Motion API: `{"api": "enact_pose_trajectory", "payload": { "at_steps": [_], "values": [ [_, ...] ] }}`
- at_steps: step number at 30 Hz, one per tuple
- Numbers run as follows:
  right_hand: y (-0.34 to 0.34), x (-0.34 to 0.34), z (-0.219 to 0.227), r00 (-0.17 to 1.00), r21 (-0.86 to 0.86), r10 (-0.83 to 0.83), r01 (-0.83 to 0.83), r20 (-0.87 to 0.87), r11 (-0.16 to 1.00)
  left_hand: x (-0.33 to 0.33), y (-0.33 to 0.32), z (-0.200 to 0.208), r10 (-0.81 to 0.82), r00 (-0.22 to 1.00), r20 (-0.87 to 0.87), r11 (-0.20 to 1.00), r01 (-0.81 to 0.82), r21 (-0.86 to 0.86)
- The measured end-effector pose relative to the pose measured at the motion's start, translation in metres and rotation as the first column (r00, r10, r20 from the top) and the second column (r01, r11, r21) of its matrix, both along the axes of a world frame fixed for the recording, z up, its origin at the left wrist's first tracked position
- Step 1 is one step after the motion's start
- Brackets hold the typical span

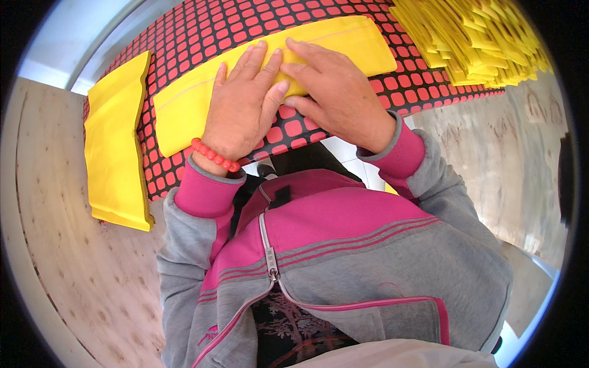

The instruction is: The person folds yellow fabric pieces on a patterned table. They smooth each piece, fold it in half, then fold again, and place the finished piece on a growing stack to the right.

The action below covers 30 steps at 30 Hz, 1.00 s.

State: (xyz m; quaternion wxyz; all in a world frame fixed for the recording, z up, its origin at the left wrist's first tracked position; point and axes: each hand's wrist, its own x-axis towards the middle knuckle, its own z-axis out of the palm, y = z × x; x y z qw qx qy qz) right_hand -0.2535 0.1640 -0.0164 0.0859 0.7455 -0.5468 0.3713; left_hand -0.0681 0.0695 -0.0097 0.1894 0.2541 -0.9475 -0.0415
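A long yellow paper sheet (184, 107) lies across a black board with a red-square pattern (423, 86). My left hand (242, 104), with a red bead bracelet (213, 156) at the wrist, presses flat on the sheet's middle. Beside it my right hand (337, 92) rests with its fingers laid over the same sheet, the fingertips touching my left hand. Both hands lie flat and hold nothing.
A stack of flat yellow sheets (116, 147) sits at the board's left end. A big loose pile of yellow folded papers (478, 37) fills the far right. Plywood surfaces (73, 257) lie left and right. My grey and pink jacket (343, 245) fills the lower view.
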Motion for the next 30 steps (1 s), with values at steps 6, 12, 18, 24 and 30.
{"api": "enact_pose_trajectory", "payload": {
  "at_steps": [6, 12, 18, 24, 30],
  "values": [
    [0.021, -0.001, 0.006, 0.996, 0.082, 0.091, -0.092, 0.018, 0.992, -0.001, -0.001, 0.003, 0.028, 1.0, 0.006, 0.999, -0.028, 0.017],
    [0.03, -0.02, 0.01, 0.991, -0.001, -0.132, 0.132, 0.005, 0.991, -0.003, 0.0, 0.003, 0.035, 0.999, 0.029, 0.999, -0.034, -0.031],
    [0.052, -0.043, 0.01, 0.955, 0.147, -0.296, 0.298, -0.039, 0.943, -0.004, 0.002, 0.002, 0.052, 0.998, 0.022, 0.998, -0.051, -0.045],
    [0.059, -0.056, 0.01, 0.944, 0.016, -0.321, 0.323, -0.079, 0.946, -0.003, 0.003, 0.003, 0.04, 0.998, 0.047, 0.999, -0.038, -0.036],
    [0.053, -0.031, 0.017, 0.976, 0.052, -0.21, 0.212, -0.054, 0.976, -0.002, 0.001, 0.003, 0.023, 0.999, 0.049, 0.999, -0.021, -0.033]
  ]
}}
